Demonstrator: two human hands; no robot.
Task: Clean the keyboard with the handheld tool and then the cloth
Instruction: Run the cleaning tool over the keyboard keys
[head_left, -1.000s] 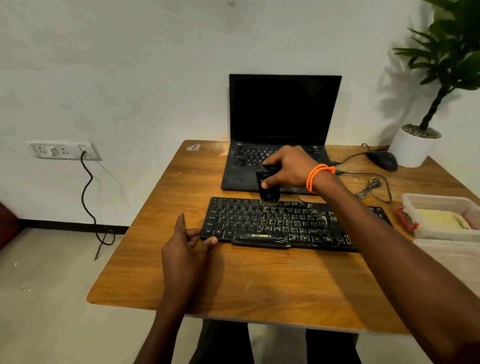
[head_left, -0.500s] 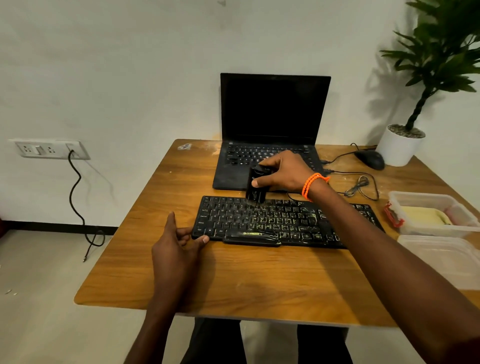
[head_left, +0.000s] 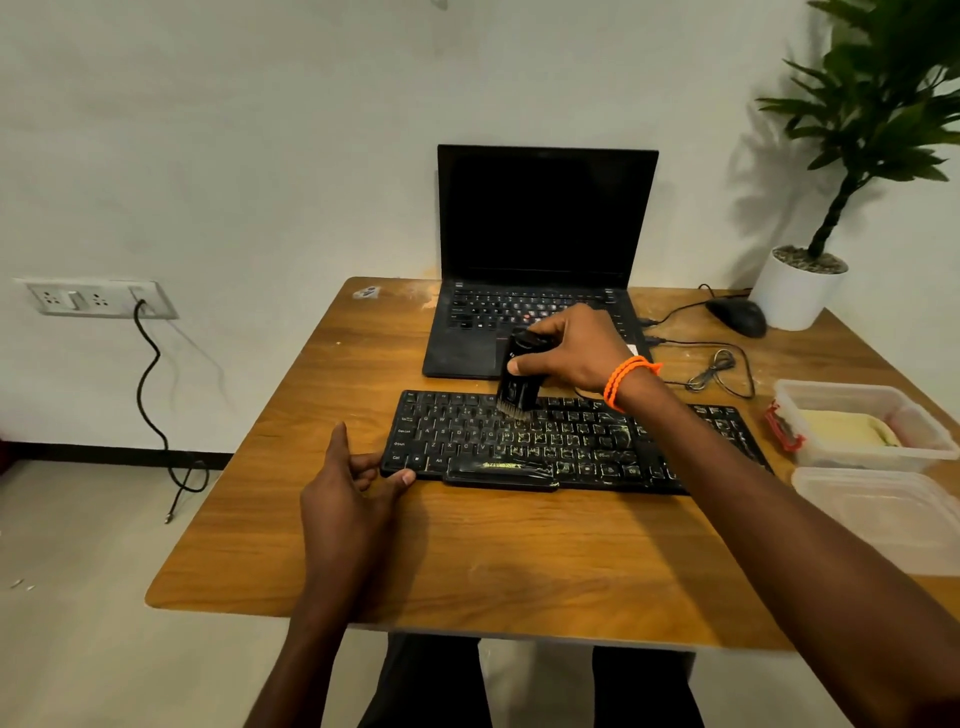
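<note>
A black keyboard (head_left: 561, 441) with dusty keys lies across the middle of the wooden table (head_left: 467, 561). My right hand (head_left: 571, 348) grips a small black handheld tool (head_left: 519, 379) upright, its brush tip touching the keyboard's upper key rows left of centre. My left hand (head_left: 353, 488) holds the keyboard's front left corner, thumb against the front edge and fingers curled at the side. A yellow cloth (head_left: 847, 428) lies in a clear plastic container (head_left: 810, 395) at the right edge.
An open black laptop (head_left: 540, 249) stands behind the keyboard. A black mouse (head_left: 740, 316) with coiled cables and a potted plant (head_left: 800, 291) are at the back right. A clear lid (head_left: 883, 514) lies at the front right. A wall socket (head_left: 98, 297) with a hanging cord is at left.
The tool has stayed over the keyboard's upper rows, its brush now down on the keys. My left hand stayed at the keyboard's corner. My head moved, shifting the view.
</note>
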